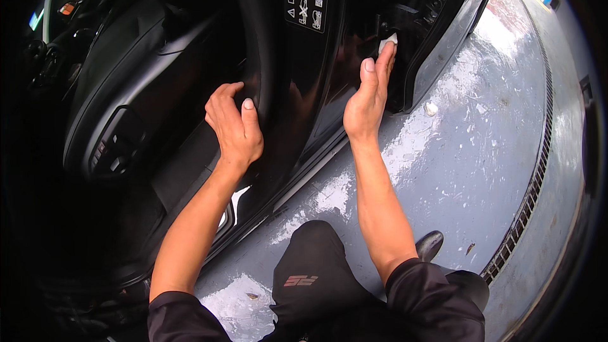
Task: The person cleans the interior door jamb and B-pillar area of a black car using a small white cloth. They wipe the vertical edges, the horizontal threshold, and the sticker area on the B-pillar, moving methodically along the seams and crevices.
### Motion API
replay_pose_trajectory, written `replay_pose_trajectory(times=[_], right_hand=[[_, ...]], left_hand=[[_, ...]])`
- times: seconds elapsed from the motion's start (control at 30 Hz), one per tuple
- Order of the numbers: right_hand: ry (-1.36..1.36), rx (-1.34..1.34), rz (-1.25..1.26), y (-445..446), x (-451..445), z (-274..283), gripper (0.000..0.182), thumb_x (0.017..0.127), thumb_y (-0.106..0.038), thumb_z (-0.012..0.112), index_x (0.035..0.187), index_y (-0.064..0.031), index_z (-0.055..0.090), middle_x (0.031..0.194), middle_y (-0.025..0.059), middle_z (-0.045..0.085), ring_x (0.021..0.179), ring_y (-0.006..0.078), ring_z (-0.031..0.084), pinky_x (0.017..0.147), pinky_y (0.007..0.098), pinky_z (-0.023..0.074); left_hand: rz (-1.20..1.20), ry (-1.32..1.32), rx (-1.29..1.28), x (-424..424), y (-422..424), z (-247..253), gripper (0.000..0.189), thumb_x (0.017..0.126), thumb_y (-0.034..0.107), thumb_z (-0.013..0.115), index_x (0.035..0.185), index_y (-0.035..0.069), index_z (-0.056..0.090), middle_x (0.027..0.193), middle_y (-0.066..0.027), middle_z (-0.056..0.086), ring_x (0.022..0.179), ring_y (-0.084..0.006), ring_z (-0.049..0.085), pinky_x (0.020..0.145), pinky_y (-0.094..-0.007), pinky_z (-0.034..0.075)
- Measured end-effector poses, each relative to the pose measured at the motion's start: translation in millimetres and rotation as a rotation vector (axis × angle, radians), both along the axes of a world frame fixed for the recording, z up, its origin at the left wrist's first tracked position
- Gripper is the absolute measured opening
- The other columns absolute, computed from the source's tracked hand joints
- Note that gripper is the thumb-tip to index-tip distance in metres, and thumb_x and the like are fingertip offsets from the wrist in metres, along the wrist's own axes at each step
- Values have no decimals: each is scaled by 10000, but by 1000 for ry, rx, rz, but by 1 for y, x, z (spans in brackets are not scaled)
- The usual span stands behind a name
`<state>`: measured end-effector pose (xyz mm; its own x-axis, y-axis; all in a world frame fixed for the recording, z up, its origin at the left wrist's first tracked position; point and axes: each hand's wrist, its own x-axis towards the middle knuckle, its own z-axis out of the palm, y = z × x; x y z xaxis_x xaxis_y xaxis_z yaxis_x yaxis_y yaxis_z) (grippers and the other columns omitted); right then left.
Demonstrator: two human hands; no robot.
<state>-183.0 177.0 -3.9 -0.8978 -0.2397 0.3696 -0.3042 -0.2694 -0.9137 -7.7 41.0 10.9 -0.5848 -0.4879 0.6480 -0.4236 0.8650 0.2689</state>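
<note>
My right hand (368,99) is raised with its fingers straight, pressing a small white cloth or wipe (388,42) under the fingertips. The white piece lies against the black inner side of the car beside the door pillar (332,90), close to the open door (420,52). My left hand (235,121) rests at the edge of the dark pillar trim (266,66), thumb apart from the bent fingers. Nothing shows in that hand; its palm is hidden. A black label (305,12) with pictograms is stuck on the pillar between and above both hands.
Left of the pillar is the dark car interior with a black trim panel (118,142). The door sill (308,173) runs diagonally below my hands. Grey, shiny floor (441,166) lies at right, with a drain grate (520,223) and a crumpled white scrap (431,109).
</note>
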Motion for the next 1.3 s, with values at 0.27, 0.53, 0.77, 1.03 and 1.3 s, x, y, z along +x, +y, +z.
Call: replay_pose_trajectory(times=[0.27,0.53,0.77,1.03,1.3], right_hand=[[49,85,32,7,13,-32,756,1084,-454,373,1601,62,179,1689,250,154,1578,409,50,1283,475,47],[212,116,91,14,57,-51,860,1049,-515,420,1611,61,117,1696,243,140,1569,460,48,1262,530,30],[-7,254,-12,11,6,-68,846,1047,-517,418,1617,42,138,1694,252,139,1575,437,59,1262,528,42],[7,179,-90,6,-30,-54,810,1067,-501,416,1601,62,185,1686,258,160,1585,374,74,1275,473,63],[120,126,-89,2,-23,-30,807,1066,-489,418,1600,67,182,1681,272,159,1586,361,80,1280,465,51]], left_hand=[[12,-1,-33,-5,-1,-1,464,1039,365,396,1312,18,538,1318,-193,534,1238,-350,473,1083,-459,324],[14,-21,-24,-3,-1,1,472,1046,368,381,1316,12,535,1330,-194,533,1250,-355,471,1094,-462,318],[-24,7,-10,-9,-2,-1,443,1024,341,446,1310,17,543,1324,-198,529,1249,-366,461,1082,-477,312],[-18,-1,-15,-10,-1,1,439,1030,342,439,1311,20,542,1331,-196,537,1253,-360,461,1080,-472,311],[-5,-14,2,-6,-1,-2,453,1026,353,442,1311,15,542,1331,-200,535,1255,-362,463,1083,-474,311]])
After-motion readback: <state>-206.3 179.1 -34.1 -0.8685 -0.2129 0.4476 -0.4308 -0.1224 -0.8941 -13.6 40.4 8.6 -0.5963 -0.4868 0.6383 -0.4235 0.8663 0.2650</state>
